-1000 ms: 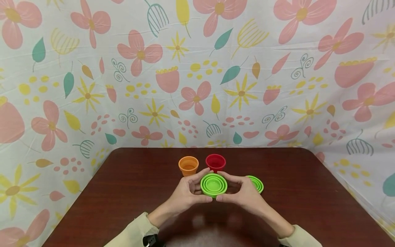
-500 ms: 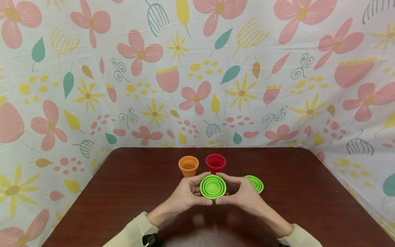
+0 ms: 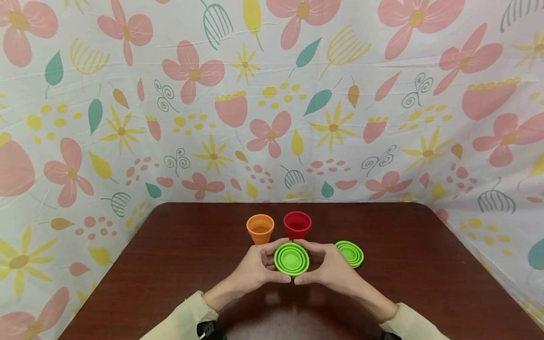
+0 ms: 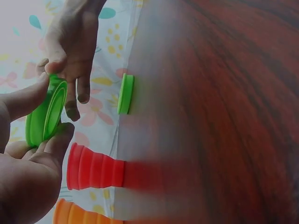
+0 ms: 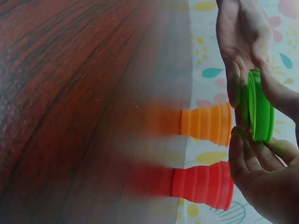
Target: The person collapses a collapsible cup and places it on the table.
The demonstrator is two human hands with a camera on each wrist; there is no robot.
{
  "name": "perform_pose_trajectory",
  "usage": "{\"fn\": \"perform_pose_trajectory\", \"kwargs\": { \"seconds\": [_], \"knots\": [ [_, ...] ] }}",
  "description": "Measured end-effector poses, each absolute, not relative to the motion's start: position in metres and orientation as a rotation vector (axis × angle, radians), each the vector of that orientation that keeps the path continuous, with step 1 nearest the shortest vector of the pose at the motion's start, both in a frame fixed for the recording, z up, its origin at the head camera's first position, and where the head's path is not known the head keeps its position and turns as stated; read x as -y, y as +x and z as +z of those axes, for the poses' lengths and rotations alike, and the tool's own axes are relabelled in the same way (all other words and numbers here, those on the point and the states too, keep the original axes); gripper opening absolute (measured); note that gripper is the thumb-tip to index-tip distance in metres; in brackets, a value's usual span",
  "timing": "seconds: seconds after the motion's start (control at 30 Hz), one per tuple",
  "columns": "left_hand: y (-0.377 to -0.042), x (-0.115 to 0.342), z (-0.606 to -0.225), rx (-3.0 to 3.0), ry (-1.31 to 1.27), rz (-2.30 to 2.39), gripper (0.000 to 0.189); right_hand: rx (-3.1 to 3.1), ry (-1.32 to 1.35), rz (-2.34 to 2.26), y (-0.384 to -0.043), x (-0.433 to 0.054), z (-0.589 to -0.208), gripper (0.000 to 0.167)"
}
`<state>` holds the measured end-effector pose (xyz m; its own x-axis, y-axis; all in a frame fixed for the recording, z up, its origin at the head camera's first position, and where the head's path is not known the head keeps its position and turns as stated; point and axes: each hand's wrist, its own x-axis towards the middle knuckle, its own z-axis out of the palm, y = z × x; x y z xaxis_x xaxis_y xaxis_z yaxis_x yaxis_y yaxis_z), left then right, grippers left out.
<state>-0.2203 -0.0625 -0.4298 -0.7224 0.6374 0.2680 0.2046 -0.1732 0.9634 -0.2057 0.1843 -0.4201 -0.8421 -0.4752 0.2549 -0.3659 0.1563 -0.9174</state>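
**Bright green, round, ribbed collapsed cup, rubbery in look, held above the dark reddish-brown, glossy, wood-grained surface**

The left hand and the right hand both grasp the collapsed cup, 1 from each side, thumbs on the near part of its rim and fingers behind. It is off the surface, midway between them, its ringed face tilted toward the head camera; the wrist views show it from the side as a shallow disc.

Beyond the hands stand 2 upright, ribbed, flared cups, apart from each other: an orange rubbery-looking cup on the left and a red rubbery-looking cup on the right, both at full height. A flat, bright green, ringed disc lies on the surface just beside the right hand, touched by neither.

My judgement is that the step in hand is working the cup's rings, with the grip secured and the body flat. Drawing it out would call for 1 hand to steady the rim while the other pushes the base away, evenly around the rings; setting it down flat would need only lowering and release. The pictures do not settle which applies, nor how hard the fingers press.
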Motion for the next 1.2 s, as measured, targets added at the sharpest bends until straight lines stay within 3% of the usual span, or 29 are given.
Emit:
{"fn": "perform_pose_trajectory", "kwargs": {
  "seconds": [0.3,1.0,1.2],
  "knots": [
    [-0.220,0.065,-0.432,-1.864,0.794,1.956,0.089,-2.339,-0.777,-1.753,-0.213,-0.178,-0.426,0.086],
    [-0.220,0.082,-0.444,-2.139,0.575,1.905,0.087,-2.372,-0.678,-1.668,-0.226,-0.168,-0.441,0.074],
    [-0.221,0.085,-0.447,-2.169,0.556,1.881,0.085,-2.401,-0.696,-1.638,-0.229,-0.166,-0.441,0.078]
  ]
}}
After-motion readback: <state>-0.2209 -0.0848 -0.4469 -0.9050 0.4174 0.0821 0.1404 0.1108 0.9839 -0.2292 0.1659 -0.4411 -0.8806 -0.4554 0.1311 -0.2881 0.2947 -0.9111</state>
